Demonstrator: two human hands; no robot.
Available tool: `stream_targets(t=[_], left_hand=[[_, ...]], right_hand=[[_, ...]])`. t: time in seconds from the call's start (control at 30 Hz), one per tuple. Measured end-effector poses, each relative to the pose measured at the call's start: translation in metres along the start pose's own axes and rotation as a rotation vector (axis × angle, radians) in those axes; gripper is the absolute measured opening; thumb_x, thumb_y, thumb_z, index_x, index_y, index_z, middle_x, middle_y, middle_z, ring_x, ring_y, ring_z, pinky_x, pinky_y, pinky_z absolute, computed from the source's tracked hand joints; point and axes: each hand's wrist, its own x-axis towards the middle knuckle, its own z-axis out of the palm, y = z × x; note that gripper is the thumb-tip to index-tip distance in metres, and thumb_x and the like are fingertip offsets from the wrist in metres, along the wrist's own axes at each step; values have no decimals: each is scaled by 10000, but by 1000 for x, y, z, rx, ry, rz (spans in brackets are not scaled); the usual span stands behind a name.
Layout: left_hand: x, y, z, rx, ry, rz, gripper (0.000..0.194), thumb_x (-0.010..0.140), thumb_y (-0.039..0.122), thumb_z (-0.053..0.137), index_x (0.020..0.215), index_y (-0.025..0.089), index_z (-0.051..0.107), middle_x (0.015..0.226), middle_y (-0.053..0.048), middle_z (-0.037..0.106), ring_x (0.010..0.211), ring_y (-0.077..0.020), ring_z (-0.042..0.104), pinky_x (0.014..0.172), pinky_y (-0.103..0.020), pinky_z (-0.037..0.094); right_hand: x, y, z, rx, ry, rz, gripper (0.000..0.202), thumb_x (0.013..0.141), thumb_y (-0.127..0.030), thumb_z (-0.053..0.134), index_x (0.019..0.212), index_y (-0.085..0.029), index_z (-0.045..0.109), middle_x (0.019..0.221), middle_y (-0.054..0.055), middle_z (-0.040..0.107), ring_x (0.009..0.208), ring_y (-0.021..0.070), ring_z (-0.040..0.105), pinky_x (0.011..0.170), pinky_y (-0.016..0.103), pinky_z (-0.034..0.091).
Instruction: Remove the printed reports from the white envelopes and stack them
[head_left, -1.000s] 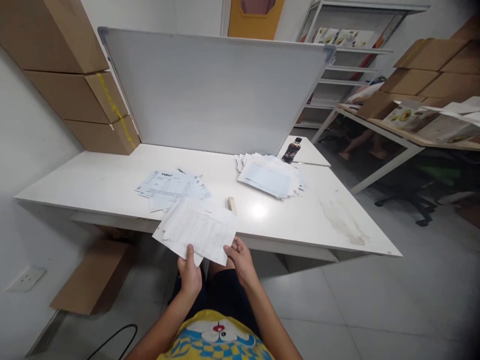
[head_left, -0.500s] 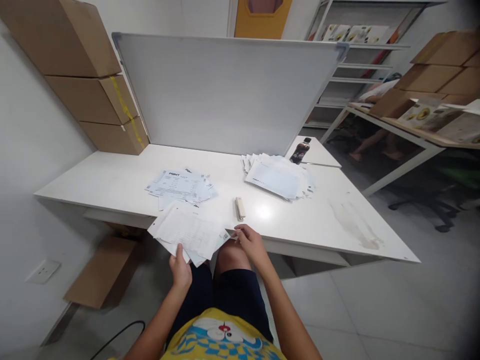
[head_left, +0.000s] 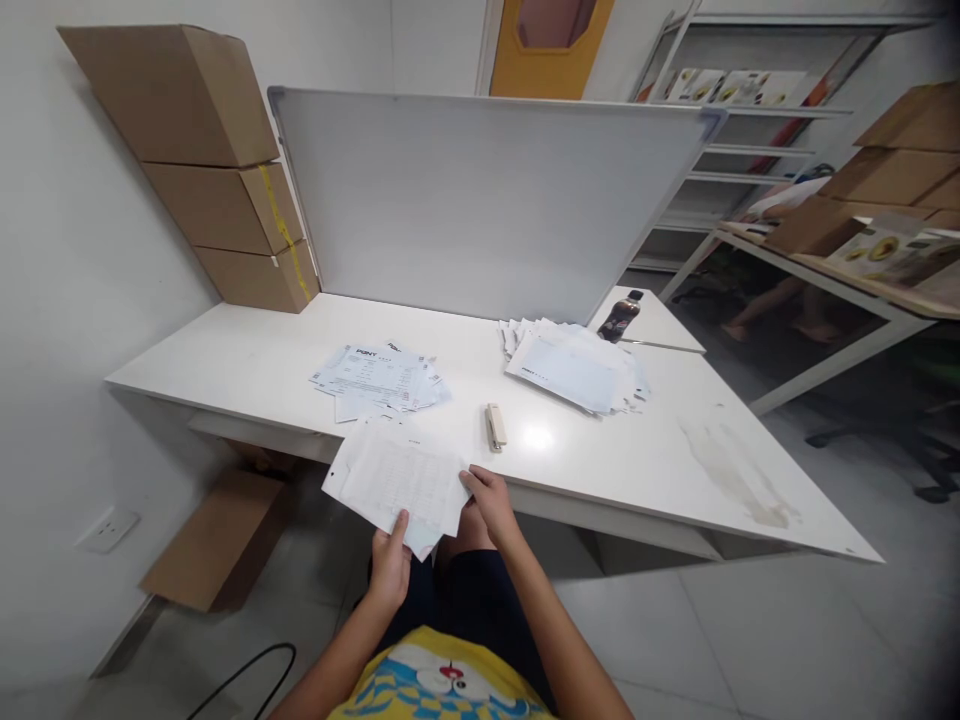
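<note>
Several loose paper sheets (head_left: 401, 475) are held fanned over the table's front edge. My left hand (head_left: 391, 565) pinches them at the lower edge, thumb on top. My right hand (head_left: 489, 500) grips their right edge between thumb and fingers. Just beyond the right hand, a cream stapler (head_left: 495, 427) lies on the white table. A spread pile of printed forms (head_left: 379, 378) rests behind the held sheets. Farther right is a larger stack of papers (head_left: 570, 370), with its edges splayed out.
A whiteboard (head_left: 487, 200) stands along the back of the white table (head_left: 600, 460). Cardboard boxes (head_left: 251, 280) are stacked at the back left. A dark drink bottle (head_left: 620, 316) stands behind the paper stack. Another box (head_left: 214, 540) sits on the floor. A person sits behind the right-hand table.
My right hand has closed on the right edge of the sheets, which now lie more evenly together. The view has shifted, so everything appears a little farther right and lower.
</note>
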Motion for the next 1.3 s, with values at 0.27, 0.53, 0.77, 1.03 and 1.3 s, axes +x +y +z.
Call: stream_targets(t=[0.27, 0.53, 0.77, 1.03, 1.3], left_hand=[[-13, 11, -12, -30, 62, 24, 482, 711, 198, 768, 1165, 147, 616, 1119, -114, 697, 1109, -266, 622, 1004, -405, 479], [-5, 37, -14, -63, 151, 184, 462, 725, 57, 703, 1163, 179, 619, 1161, -88, 683, 1107, -226, 625, 1029, -370, 456], [-6, 45, -10, -41, 171, 268, 501, 699, 76, 726, 1173, 191, 612, 1145, -84, 690, 1119, -227, 618, 1002, -353, 478], [-12, 31, 15, 35, 109, 210, 545, 662, 176, 785, 1178, 184, 609, 1188, -104, 665, 1114, -268, 616, 961, -395, 505], [-12, 18, 18, 61, 1, 197, 585, 742, 367, 741, 1274, 224, 544, 1270, -108, 617, 1162, -256, 585, 1033, -399, 440]], right_hand=[[37, -54, -10, 26, 234, -233, 316, 712, -495, 632, 761, -185, 673, 753, 21, 636, 759, 191, 550, 690, 296, 434], [104, -48, 35, 337, 372, -114, 338, 716, -539, 552, 757, -204, 533, 682, -40, 519, 659, 110, 517, 620, 233, 449], [48, -22, 56, 160, 399, -83, 606, 742, -519, 570, 1256, -214, 465, 1378, 119, 419, 1292, 245, 380, 1011, 374, 379], [-42, -13, 56, 234, -66, 28, 268, 683, -371, 682, 882, -221, 583, 774, 9, 622, 716, 173, 583, 685, 305, 486], [-28, -11, 4, 317, -194, 128, 264, 635, -361, 756, 825, -202, 664, 650, -11, 614, 629, 151, 566, 659, 289, 465]])
